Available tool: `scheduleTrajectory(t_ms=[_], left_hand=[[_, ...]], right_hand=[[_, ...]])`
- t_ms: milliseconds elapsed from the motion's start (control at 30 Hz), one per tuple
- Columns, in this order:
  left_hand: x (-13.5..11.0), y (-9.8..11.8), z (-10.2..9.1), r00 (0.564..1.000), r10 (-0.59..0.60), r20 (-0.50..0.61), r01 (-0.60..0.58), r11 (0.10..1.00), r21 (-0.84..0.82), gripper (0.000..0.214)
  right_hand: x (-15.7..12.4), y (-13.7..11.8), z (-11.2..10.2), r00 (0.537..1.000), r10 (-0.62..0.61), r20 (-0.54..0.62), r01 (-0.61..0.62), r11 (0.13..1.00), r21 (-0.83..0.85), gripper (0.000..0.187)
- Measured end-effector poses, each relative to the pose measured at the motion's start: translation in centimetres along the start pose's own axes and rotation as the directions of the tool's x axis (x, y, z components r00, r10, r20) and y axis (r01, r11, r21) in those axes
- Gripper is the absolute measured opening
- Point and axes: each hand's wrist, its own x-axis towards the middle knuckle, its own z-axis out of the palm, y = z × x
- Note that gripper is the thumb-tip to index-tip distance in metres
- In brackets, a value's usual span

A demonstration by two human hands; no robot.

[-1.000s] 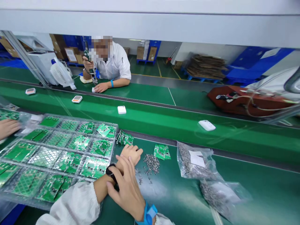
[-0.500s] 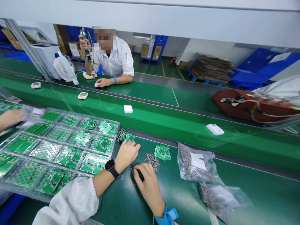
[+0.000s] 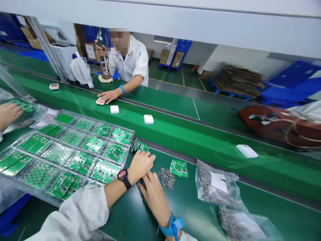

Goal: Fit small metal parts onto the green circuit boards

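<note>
My left hand (image 3: pixel 142 164), with a dark watch on its wrist, reaches across with curled fingers. Its fingertips are hidden, and whatever they hold cannot be made out. Just below and touching it, my right hand (image 3: pixel 155 197) is closed around a small circuit board, mostly covered by the fingers; a blue strap circles that wrist. Beside the hands lies a loose heap of small metal parts (image 3: pixel 167 178). Several green circuit boards (image 3: pixel 179 167) lie behind the heap. More boards stand in a tight row (image 3: pixel 139 146) beyond my left hand.
A clear compartment tray (image 3: pixel 59 163) of circuit boards fills the left side. Two plastic bags of metal parts (image 3: pixel 213 184) (image 3: pixel 233 221) lie at right. White devices (image 3: pixel 148 119) sit on the green conveyor (image 3: pixel 175 129). Opposite, a co-worker (image 3: pixel 137 55) holds a tool; another person's hand (image 3: pixel 10 115) shows at far left.
My two hands have come together, the right one moving up against the left. The co-worker's hand has reached forward onto a device on the conveyor. The view has shifted slightly left.
</note>
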Motion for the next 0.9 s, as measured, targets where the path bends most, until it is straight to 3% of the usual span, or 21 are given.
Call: scheduleTrajectory(t_ms=[300,400,500,567,667,900], left_hand=[[-0.1,0.3,0.0,1.0,0.006,0.03,-0.007,1.0,0.024,0.012],[-0.1,0.2,0.4,1.0,0.012,0.029,-0.014,0.999,0.041,0.014],[0.1,0.3,1.2,0.997,0.063,0.043,-0.065,0.997,0.036,0.016],[0.2,0.5,1.9,0.993,0.095,0.071,-0.097,0.995,0.014,0.017],[0.4,0.9,2.7,0.989,0.096,0.116,-0.095,0.995,-0.006,0.018],[0.6,1.3,2.7,0.988,0.064,0.137,-0.066,0.998,0.01,0.017]], right_hand=[[-0.2,-0.4,-0.5,0.999,-0.022,0.036,0.019,0.997,0.072,0.02],[-0.8,-1.7,-2.0,0.999,-0.019,0.031,0.012,0.979,0.204,0.017],[-1.0,-3.4,-3.6,0.998,-0.032,-0.057,0.051,0.927,0.373,0.008],[-0.8,-4.3,-4.1,0.991,-0.084,-0.103,0.117,0.92,0.373,0.021],[0.0,-4.9,-3.6,0.984,-0.162,-0.073,0.176,0.945,0.276,0.036],[0.7,-5.2,-2.1,0.991,-0.131,-0.003,0.127,0.954,0.27,0.049]])
